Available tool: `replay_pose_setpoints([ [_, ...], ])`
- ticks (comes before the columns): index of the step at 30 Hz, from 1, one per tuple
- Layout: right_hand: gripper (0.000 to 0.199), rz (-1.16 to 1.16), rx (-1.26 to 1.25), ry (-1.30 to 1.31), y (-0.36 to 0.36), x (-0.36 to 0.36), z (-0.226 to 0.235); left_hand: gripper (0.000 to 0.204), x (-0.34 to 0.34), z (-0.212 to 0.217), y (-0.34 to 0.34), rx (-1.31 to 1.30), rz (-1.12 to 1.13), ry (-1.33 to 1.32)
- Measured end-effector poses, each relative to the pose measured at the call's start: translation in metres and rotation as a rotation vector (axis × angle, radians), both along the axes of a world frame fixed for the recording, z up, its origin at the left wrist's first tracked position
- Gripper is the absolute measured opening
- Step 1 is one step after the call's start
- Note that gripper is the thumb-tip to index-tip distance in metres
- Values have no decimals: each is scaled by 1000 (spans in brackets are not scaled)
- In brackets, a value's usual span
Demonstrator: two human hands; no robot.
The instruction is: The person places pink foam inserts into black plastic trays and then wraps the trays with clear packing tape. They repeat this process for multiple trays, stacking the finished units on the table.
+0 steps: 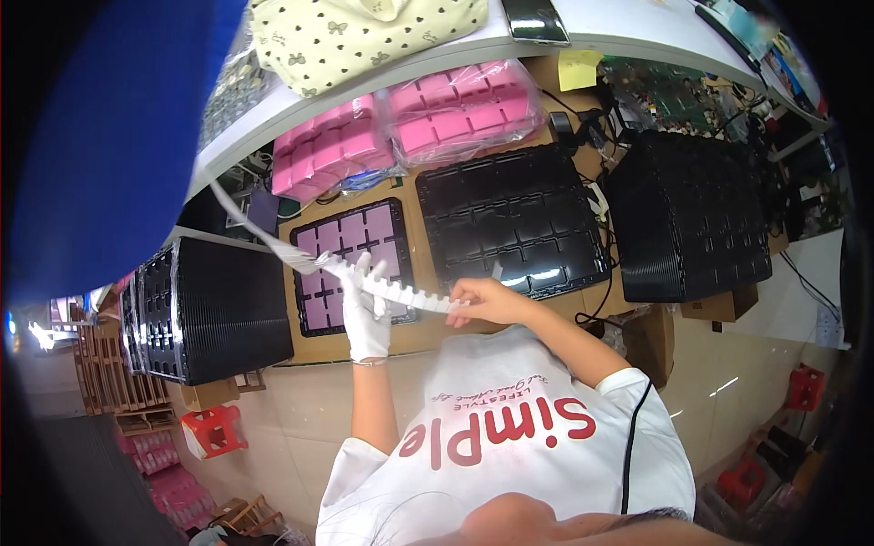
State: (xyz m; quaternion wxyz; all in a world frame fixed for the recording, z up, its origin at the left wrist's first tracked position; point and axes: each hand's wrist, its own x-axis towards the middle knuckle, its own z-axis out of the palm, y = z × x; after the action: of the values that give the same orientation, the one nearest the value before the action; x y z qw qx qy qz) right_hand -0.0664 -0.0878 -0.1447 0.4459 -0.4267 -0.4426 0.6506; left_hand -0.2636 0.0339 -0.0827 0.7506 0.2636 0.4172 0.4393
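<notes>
Left hand (367,318) — white-gloved — has its grip closed round a white notched strip (401,291), held above the table (428,332). Right hand (482,302), bare, pinches the strip's other end. The strip hangs just over a black tray with purple inserts (350,264) — a stack of black trays (218,309) stands to the left.

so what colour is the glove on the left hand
White. The glove on the left hand shows best in the head view, touching the white notched strip.
</notes>
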Motion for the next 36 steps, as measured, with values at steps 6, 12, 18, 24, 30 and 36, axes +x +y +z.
replay_pose_setpoints([
  [6,22,-73,-224,110,0,5,12,68,28,-26,-55,-35,-456,100],
  [12,18,-392,-123,-187,-14,17,0,22,73,-31,-55,-30,-229,464],
  [18,13,-563,396,-644,-16,36,-24,16,101,-47,-55,-112,-246,526],
  [24,10,-496,957,-855,-5,65,-19,13,106,-69,-48,-175,-107,449],
  [30,6,-595,439,-438,90,95,-50,16,84,-106,-36,-174,-50,562],
  [36,10,-459,325,-702,207,113,-100,15,94,-98,-38,-105,-171,578],
])
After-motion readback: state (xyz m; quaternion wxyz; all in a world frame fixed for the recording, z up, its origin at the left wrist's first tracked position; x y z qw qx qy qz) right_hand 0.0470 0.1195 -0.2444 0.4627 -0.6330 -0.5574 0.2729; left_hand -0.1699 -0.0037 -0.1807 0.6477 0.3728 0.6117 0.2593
